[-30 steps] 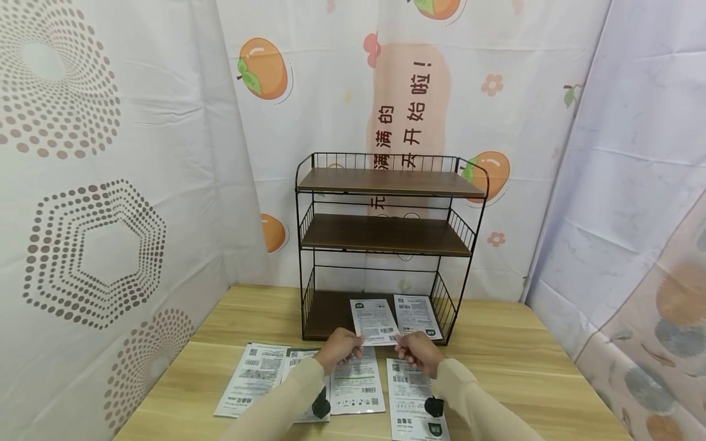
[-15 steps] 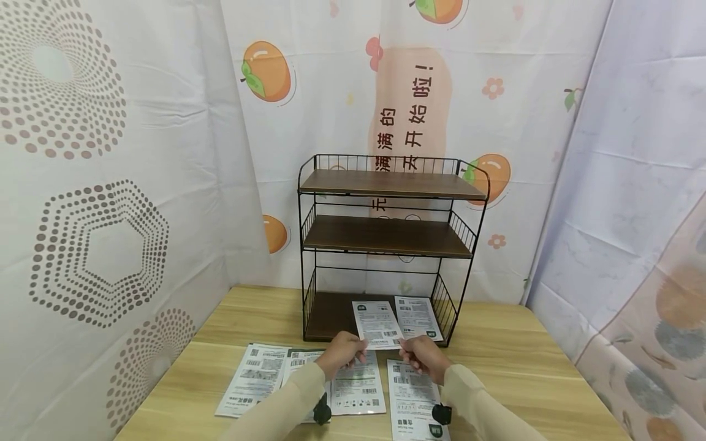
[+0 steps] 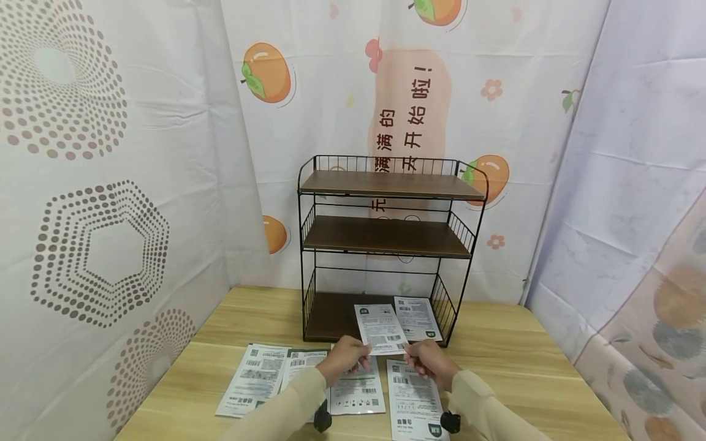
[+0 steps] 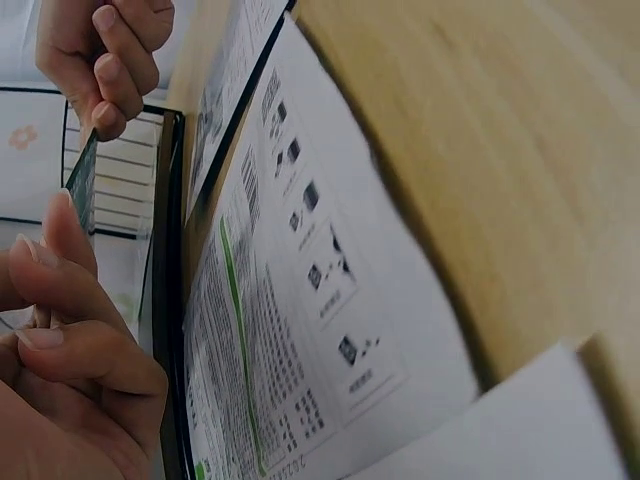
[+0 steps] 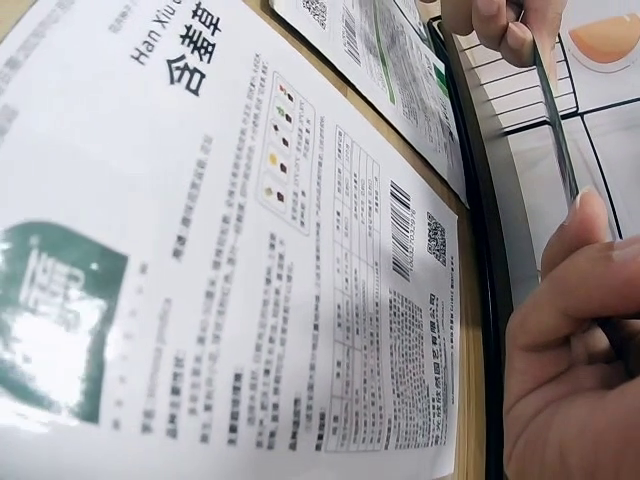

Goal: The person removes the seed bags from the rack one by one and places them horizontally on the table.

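Note:
My left hand [image 3: 349, 360] and right hand [image 3: 432, 361] pinch the two near corners of a white printed seed packet [image 3: 380, 327] between thumb and fingers. It is held up in front of the rack's bottom shelf, which its far end overlaps in the head view. From the wrists it shows nearly edge-on, as a thin dark green strip [image 5: 562, 140]. A second packet [image 3: 418, 318] lies on the right of that shelf. Below my right hand lies a packet with a green logo [image 5: 60, 310]. Under my left hand is a packet with a green line [image 4: 270, 330].
A black wire rack [image 3: 386, 236] with three dark wooden shelves stands at the back of the wooden table [image 3: 513, 367]. Two more packets, one at the far left [image 3: 254, 376] and a partly hidden one [image 3: 300, 361], lie beside the left arm. Printed curtains [image 3: 165, 122] surround the table.
Both hands have drawn slightly nearer and to the right, carrying the pinched seed packet with them. The other packets have stayed in place.

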`<state>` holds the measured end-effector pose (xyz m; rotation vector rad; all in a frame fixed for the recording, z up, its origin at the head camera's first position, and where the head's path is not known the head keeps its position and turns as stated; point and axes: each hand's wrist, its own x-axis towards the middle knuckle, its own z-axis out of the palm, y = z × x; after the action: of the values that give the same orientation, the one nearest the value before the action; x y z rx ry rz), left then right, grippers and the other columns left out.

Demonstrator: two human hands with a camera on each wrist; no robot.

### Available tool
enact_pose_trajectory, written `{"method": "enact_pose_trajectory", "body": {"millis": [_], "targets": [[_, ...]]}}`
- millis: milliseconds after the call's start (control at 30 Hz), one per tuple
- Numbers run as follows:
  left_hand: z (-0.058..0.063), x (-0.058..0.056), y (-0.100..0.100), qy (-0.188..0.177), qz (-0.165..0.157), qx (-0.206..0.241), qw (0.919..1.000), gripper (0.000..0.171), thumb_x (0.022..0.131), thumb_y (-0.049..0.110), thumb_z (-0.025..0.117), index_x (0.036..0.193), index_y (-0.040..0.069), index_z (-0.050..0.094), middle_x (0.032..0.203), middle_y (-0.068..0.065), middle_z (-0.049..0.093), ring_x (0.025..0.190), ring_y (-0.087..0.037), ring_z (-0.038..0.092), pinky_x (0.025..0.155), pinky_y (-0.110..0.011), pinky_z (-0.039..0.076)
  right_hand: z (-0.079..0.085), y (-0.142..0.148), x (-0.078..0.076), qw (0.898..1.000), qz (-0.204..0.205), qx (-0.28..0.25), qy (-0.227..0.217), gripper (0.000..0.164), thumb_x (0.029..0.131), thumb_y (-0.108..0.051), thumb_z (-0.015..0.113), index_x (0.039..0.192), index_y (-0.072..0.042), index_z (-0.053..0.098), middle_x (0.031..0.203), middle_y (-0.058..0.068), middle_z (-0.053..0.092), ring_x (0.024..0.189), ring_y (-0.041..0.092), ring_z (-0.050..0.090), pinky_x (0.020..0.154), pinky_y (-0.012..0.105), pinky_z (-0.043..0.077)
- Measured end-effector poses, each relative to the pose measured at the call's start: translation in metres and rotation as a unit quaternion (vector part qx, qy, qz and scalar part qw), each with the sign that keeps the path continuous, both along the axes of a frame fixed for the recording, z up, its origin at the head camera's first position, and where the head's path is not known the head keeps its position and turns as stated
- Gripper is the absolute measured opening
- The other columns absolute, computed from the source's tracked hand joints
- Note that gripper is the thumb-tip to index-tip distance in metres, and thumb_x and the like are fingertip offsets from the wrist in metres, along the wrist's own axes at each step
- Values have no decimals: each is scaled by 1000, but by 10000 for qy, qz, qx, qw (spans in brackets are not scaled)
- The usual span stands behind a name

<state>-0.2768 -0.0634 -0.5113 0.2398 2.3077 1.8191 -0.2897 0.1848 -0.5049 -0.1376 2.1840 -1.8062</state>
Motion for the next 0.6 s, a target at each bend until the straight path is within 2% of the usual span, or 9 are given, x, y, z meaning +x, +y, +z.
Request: {"method": "enact_pose_trajectory", "body": {"millis": [367, 600], "targets": [[4, 13, 4, 57, -94, 16, 9999, 34, 105, 22, 60, 92, -8, 70, 74, -8, 69, 54, -10, 45, 51, -25, 38, 1, 8, 8, 9998, 136, -87, -94, 29, 105, -19, 55, 93, 4, 65, 67, 0, 57, 50, 7, 37, 45, 21, 33], [2, 16, 6, 67, -161, 27, 9998, 32, 106, 23, 60, 93, -5, 71, 73, -6, 69, 53, -9, 44, 51, -23, 37, 3, 13, 16, 9996, 250, -77, -82, 31, 106, -20, 53, 90, 4, 65, 67, -1, 57, 50, 6, 37, 44, 21, 32]]}}
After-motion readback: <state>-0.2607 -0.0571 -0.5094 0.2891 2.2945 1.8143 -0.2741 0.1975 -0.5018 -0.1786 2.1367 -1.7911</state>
